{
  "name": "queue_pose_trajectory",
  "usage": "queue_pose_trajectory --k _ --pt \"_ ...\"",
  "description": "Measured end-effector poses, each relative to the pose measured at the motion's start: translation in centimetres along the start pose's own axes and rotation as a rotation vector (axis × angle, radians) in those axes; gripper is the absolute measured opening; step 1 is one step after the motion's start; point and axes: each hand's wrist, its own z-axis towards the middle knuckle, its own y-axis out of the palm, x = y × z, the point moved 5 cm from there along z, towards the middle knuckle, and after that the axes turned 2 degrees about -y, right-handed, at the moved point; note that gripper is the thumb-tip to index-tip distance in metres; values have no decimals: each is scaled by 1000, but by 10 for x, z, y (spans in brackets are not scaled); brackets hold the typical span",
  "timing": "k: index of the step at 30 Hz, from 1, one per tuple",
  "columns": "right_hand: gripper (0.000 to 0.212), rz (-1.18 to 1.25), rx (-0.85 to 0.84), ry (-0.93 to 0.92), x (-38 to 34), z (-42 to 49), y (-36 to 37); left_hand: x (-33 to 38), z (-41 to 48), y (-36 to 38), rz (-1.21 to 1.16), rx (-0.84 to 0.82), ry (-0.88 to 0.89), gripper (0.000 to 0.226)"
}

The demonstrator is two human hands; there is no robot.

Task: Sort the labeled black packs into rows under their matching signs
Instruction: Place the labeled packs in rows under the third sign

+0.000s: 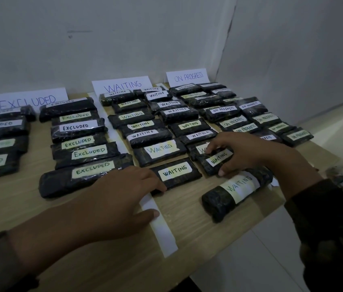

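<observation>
Nearest us, our left hand (124,192) is reaching across the light wooden tabletop (103,260) with its fingers straight, gripping nothing.

Starting at the left, black wrapped packs labelled EXCLUDED (77,127) are lying in columns under the white paper EXCLUDED sign (23,100). The left thumb is resting on a white paper divider strip (160,226), and the fingertips are touching the left end of a flat black pack with a white WAITING label (175,172). This pack is sitting at the near end of the left column under the white paper WAITING sign (122,85).

Our right hand (240,152) is gripping a smaller black pack labelled WAITING (217,162), fingers over its far edge and thumb at its near edge, at the near end of the right column. Just beside it, nearer us, a rolled black pack with a wide WAITING label (237,190) is lying askew, out of line. Further right, more packs are lying under the white paper ON PROGRESS sign (187,76).

We are judging the step in hand to be seating the last WAITING packs. The next move is calling for releasing the smaller pack square to its column, then turning the rolled pack parallel and sliding it in below.
</observation>
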Motion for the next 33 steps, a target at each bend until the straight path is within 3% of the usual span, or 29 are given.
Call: queue_pose_trajectory --k 12,16,19,22,25,33 --pt "58 -43 -19 -2 1 -1 1 -2 1 0 -16 -8 -1 70" --pt "56 -72 18 -21 -3 -3 -1 -2 2 -1 4 -26 -2 56" --pt "48 29 25 -48 -8 -13 -10 -4 0 -5 -6 14 -4 56" --pt "54 189 -153 -79 -20 -34 -9 -11 -2 -4 -4 17 -20 64" --pt "66 134 -346 -103 -30 -48 8 -14 -5 -4 16 17 -15 68" --pt "50 215 -199 -106 -35 -44 21 -14 -19 -8 25 -12 -12 56"
